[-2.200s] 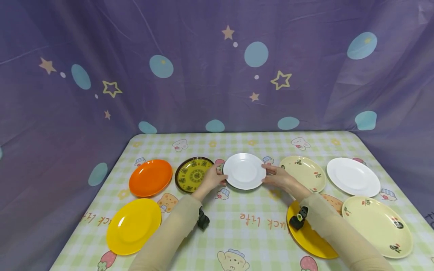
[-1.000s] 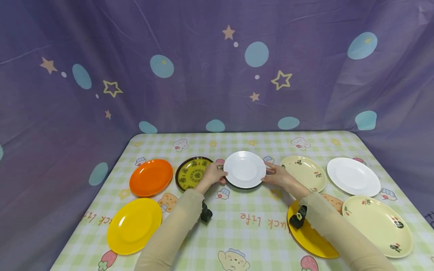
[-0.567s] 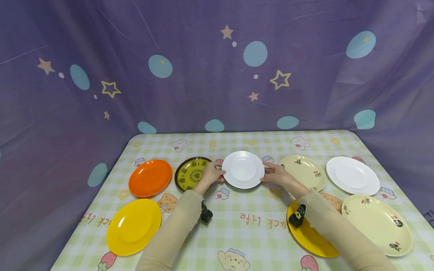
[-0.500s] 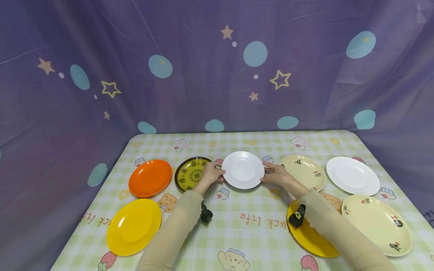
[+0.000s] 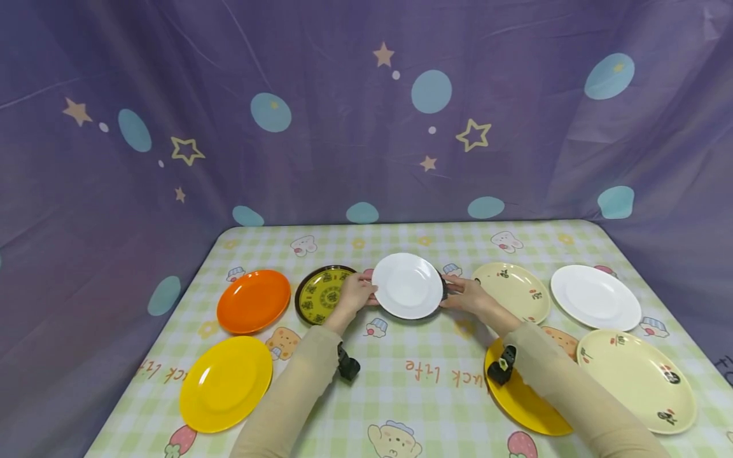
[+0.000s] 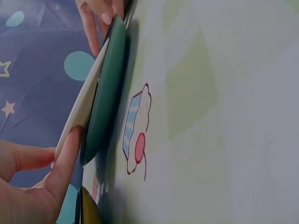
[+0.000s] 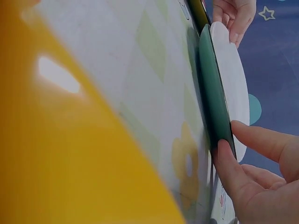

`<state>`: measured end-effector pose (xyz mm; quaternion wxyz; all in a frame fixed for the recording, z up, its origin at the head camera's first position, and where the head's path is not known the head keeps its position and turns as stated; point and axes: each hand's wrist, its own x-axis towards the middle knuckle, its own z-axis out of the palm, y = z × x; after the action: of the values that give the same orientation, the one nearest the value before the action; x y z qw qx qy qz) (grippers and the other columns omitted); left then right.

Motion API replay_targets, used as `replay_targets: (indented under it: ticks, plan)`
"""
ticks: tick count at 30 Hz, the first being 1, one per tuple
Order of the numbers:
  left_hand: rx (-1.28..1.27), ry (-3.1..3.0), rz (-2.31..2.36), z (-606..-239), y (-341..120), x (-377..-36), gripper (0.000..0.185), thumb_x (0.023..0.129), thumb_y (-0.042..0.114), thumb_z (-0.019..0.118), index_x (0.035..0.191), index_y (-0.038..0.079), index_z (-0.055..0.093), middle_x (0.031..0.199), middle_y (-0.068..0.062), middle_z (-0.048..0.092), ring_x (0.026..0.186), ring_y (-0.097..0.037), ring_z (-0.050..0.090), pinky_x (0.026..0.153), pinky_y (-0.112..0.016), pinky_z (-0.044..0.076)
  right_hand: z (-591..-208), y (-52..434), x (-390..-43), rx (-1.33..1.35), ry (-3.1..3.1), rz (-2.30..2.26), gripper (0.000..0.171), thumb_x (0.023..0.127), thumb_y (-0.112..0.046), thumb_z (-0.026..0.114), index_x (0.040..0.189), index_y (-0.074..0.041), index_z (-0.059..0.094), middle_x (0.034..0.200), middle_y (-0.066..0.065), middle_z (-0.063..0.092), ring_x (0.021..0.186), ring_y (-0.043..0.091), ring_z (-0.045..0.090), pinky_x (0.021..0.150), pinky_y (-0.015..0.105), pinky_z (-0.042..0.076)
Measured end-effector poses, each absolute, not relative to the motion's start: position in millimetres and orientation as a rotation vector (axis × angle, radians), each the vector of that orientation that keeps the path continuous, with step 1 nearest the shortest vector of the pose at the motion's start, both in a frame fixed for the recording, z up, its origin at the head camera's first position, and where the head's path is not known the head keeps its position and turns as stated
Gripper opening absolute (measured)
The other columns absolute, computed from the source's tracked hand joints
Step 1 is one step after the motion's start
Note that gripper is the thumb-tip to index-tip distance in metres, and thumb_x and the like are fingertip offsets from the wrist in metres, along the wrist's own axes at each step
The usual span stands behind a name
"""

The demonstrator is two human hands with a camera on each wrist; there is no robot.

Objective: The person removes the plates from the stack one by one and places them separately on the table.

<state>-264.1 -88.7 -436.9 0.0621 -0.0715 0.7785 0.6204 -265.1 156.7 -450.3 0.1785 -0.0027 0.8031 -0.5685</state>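
Observation:
A small white plate (image 5: 408,286) lies on top of a green plate (image 7: 212,88) with a dark rim, at the table's middle back. My left hand (image 5: 357,294) pinches the white plate's left edge, thumb above and a finger beneath it. At that side, the left wrist view shows the white plate slightly raised off the green one. My right hand (image 5: 471,299) holds the green plate's right edge between thumb and fingers. Most of the green plate is hidden from the head view. Just left of my left hand lies an olive patterned plate (image 5: 321,296) with a brown rim.
An orange plate (image 5: 254,301) and a yellow plate (image 5: 226,383) lie at left. On the right are a cream plate (image 5: 515,289), a white oval plate (image 5: 597,298), a larger cream plate (image 5: 635,381) and a yellow plate (image 5: 523,401) under my right forearm. A checked cloth (image 5: 395,388) covers the table.
The white plate has shifted slightly left and away from me across the green plate, baring the dark rim on the right. My left hand moved a little left with it; my right hand stayed.

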Motion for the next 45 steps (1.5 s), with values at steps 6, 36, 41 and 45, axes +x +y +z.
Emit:
replay_targets:
  ticks: [6, 36, 41, 45]
  plan:
    - [-0.271, 2.317, 1.929, -438.1, -92.0, -263.4, 0.034, 0.083, -0.006, 0.050, 0.117, -0.011, 0.048, 0.091, -0.027, 0.059, 0.047, -0.010, 0.055, 0.050, -0.026, 0.054, -451.7, 157.2, -264.1, -0.064, 2.265, -1.639, 0.070, 0.074, 0.005, 0.065, 0.134, 0.005, 0.030, 0.130, 0.030, 0.036, 0.117, 0.038, 0.040, 0.088, 0.031, 0.047]
    - [-0.208, 2.377, 1.840, -431.3, -132.0, -238.7, 0.031, 0.084, -0.003, 0.051, 0.114, -0.007, 0.054, 0.090, -0.022, 0.063, 0.048, -0.008, 0.053, 0.044, -0.018, 0.049, -450.4, 156.5, -263.5, -0.046, 2.301, -1.607, 0.069, 0.073, 0.003, 0.066, 0.134, 0.001, 0.032, 0.130, 0.027, 0.037, 0.118, 0.037, 0.040, 0.096, 0.037, 0.039]
    - [-0.172, 2.394, 1.809, -431.4, -139.1, -234.5, 0.030, 0.085, -0.002, 0.051, 0.114, -0.008, 0.055, 0.088, -0.020, 0.063, 0.050, -0.008, 0.053, 0.045, -0.019, 0.049, -450.0, 157.4, -263.1, -0.066, 2.317, -1.605, 0.070, 0.073, 0.004, 0.066, 0.134, 0.002, 0.032, 0.129, 0.028, 0.037, 0.117, 0.038, 0.040, 0.097, 0.040, 0.037]
    - [-0.155, 2.407, 1.779, -429.4, -144.4, -229.3, 0.029, 0.086, -0.002, 0.049, 0.114, -0.007, 0.055, 0.085, -0.018, 0.063, 0.050, -0.009, 0.053, 0.045, -0.020, 0.049, -449.4, 157.0, -263.5, -0.056, 2.312, -1.595, 0.070, 0.073, 0.004, 0.066, 0.134, 0.003, 0.032, 0.130, 0.028, 0.036, 0.118, 0.038, 0.039, 0.097, 0.040, 0.038]
